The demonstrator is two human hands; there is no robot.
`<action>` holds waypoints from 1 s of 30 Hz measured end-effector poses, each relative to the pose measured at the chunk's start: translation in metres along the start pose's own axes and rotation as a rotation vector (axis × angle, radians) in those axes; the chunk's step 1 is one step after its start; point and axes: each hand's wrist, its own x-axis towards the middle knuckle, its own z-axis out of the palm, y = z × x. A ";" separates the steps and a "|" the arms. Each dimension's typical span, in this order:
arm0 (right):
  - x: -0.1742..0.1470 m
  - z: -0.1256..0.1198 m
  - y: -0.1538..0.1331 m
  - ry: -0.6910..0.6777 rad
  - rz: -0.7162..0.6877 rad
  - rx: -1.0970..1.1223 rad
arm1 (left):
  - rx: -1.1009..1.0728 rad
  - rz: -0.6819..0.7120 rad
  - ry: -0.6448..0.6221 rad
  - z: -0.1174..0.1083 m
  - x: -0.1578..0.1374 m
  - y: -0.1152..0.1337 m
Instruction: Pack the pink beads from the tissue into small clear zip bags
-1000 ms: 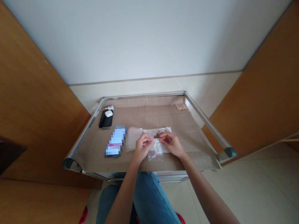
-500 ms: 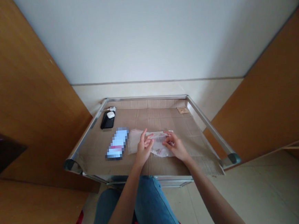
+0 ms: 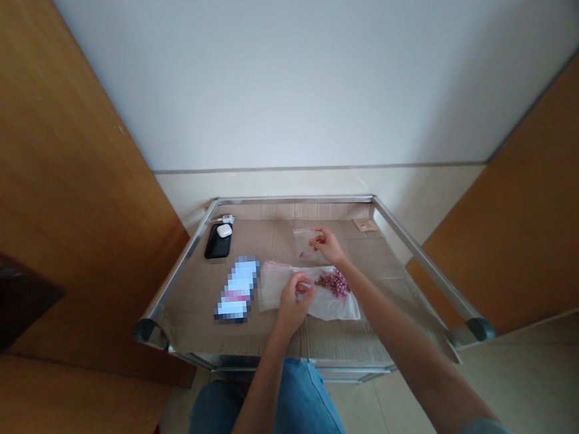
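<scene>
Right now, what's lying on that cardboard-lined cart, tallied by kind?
Small clear bags: 1, held up by the right hand
Stack of clear bags: 1, under the left hand
Heap of small pink pieces: 1, on a white sheet
Black phone: 1
White earbud case: 1
Blurred-out flat item: 1
Small tag: 1
Total: 7 kinds, plus the sheet

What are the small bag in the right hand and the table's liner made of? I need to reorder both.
Small bag: seemingly thin clear plastic film, glossy; the surface shows through it. Liner: looks like matte brown corrugated cardboard, with fold creases and ribbing, inside the table's shiny metal rim.
</scene>
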 end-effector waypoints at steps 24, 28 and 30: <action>-0.114 -0.046 0.007 0.244 -0.106 -0.819 | 0.168 0.155 0.211 -0.005 -0.005 0.005; -0.114 -0.046 0.007 0.269 -0.077 -0.854 | 0.427 0.193 0.449 -0.020 -0.001 0.006; -0.115 -0.047 0.007 0.297 -0.051 -0.866 | 0.586 0.151 0.534 -0.028 0.002 0.008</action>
